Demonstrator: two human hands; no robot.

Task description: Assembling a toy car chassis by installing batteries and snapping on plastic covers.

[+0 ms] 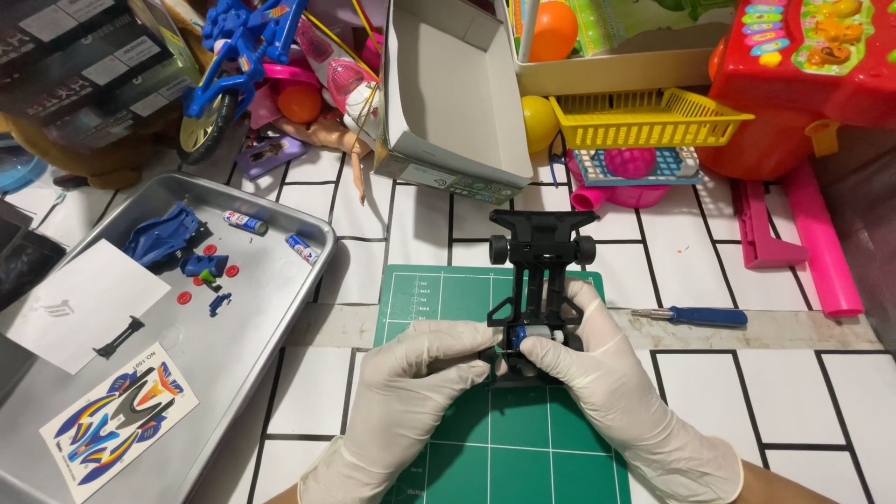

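A black toy car chassis (pixel 539 254) with two black front wheels lies on a green cutting mat (pixel 495 439). Both my hands wear white gloves. My right hand (pixel 583 359) grips the chassis at its near end, fingers wrapped over the right side. My left hand (pixel 425 359) pinches at a small blue and silver motor part (pixel 523 336) set in the rear of the chassis. The near end of the chassis is hidden under my fingers.
A metal tray (pixel 271 308) at left holds a blue car body shell (pixel 163 235), two small batteries, red small parts, a sticker sheet (pixel 117 422) and white paper. A blue-handled screwdriver (pixel 695 315) lies right of the mat. An open cardboard box (pixel 448 103), yellow basket (pixel 644 117) and toys crowd the back.
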